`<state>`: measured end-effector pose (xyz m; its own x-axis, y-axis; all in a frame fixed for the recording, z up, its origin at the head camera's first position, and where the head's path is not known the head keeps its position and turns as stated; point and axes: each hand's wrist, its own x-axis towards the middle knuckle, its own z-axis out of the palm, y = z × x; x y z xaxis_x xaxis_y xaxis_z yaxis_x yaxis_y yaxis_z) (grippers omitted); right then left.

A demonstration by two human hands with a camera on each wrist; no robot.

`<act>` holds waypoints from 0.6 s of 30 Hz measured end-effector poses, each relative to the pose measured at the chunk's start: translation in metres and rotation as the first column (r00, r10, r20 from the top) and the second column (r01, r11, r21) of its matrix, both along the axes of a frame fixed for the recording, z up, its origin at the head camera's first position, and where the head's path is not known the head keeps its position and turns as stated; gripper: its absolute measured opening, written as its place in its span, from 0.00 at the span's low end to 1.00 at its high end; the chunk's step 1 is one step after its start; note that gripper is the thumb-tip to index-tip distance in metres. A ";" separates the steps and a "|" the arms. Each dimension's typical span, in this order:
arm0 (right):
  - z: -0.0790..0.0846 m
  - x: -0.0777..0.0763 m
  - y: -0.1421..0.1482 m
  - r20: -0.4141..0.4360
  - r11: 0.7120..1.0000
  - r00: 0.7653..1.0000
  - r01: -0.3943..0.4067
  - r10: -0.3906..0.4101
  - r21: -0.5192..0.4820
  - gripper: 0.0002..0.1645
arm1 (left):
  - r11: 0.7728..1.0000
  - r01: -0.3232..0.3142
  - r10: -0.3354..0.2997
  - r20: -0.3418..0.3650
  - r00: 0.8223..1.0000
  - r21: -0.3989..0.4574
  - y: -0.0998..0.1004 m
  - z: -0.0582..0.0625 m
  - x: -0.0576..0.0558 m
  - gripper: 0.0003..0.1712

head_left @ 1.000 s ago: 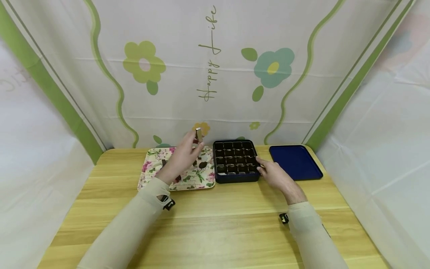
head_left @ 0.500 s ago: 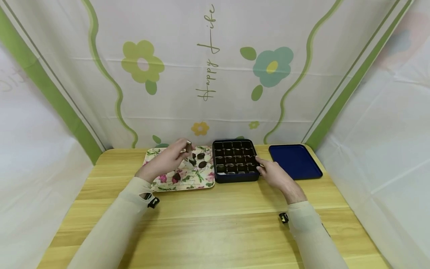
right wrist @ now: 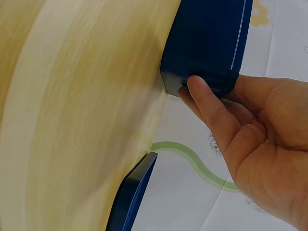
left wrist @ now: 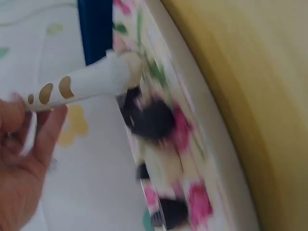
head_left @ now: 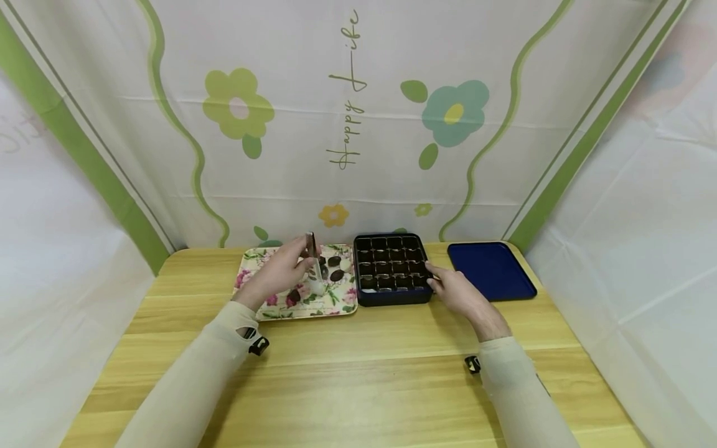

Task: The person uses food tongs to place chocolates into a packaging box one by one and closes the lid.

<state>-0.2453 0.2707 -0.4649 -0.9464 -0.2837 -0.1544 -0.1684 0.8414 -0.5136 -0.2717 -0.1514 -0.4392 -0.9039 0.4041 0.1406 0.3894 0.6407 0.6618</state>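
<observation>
My left hand (head_left: 280, 272) holds a pair of slim tongs (head_left: 315, 266) above a floral tray (head_left: 252, 259). In the left wrist view the tongs (left wrist: 86, 85) look white with gold oval cutouts, and their tips meet a pale piece (left wrist: 132, 67), blurred. Several dark chocolates (head_left: 337, 275) and a white one (head_left: 345, 266) lie on the tray. To the right stands a dark blue box (head_left: 394, 298) with a grid of dark compartments. My right hand (head_left: 460, 294) grips its right side, thumb (right wrist: 204, 91) on the outer wall near the corner.
A flat blue lid (head_left: 493, 270) lies at the right on the wooden table (head_left: 358, 379). A white flower-print curtain (head_left: 302, 168) rises behind the table, with white sheets on both sides.
My left hand has shifted left from the tray's back right, and the tongs have come down to point at the tray. My right hand stays at the box.
</observation>
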 end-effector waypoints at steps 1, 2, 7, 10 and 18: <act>0.000 0.000 0.000 0.001 1.000 1.000 0.001 -0.001 -0.005 0.35 | 0.999 -0.034 0.033 0.050 0.998 0.038 0.002 0.000 0.002 0.10; -0.001 0.000 0.000 0.002 1.000 1.000 0.002 -0.002 -0.006 0.35 | 0.994 -0.077 0.069 0.110 0.992 0.075 0.004 0.000 0.004 0.12; -0.003 -0.001 0.001 0.005 1.000 1.000 0.010 -0.010 -0.013 0.35 | 0.949 -0.274 0.210 0.338 0.917 0.154 0.012 -0.004 0.007 0.20; -0.004 0.000 0.001 -0.001 1.000 1.000 0.005 -0.005 -0.014 0.35 | 0.937 -0.313 0.235 0.382 0.894 0.155 0.011 -0.010 0.004 0.22; -0.001 0.000 0.000 0.001 1.000 1.000 0.003 -0.003 -0.013 0.34 | 0.969 -0.166 0.126 0.213 0.969 0.181 -0.004 -0.006 -0.001 0.21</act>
<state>-0.2456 0.2707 -0.4657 -0.9471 -0.2831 -0.1515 -0.1658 0.8353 -0.5242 -0.2731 -0.1558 -0.4452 -0.9687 0.2479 0.0154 0.1490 0.5305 0.8345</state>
